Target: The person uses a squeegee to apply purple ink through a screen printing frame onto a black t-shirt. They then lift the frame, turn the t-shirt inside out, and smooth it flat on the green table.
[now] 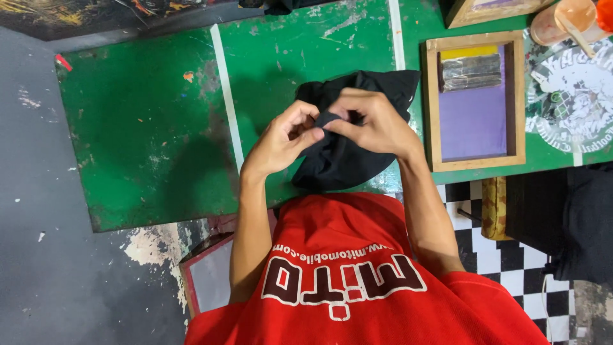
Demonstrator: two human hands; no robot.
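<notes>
On the green table (147,128), just left of the wooden screen frame (476,102), a black cloth (345,160) is pinched at its upper fold by the left hand (281,142) and right hand (377,124). Soft, light and limp, it is best gripped along a folded edge.

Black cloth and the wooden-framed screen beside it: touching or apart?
Apart. The head view shows green table between the black cloth and the wooden-framed screen.
</notes>
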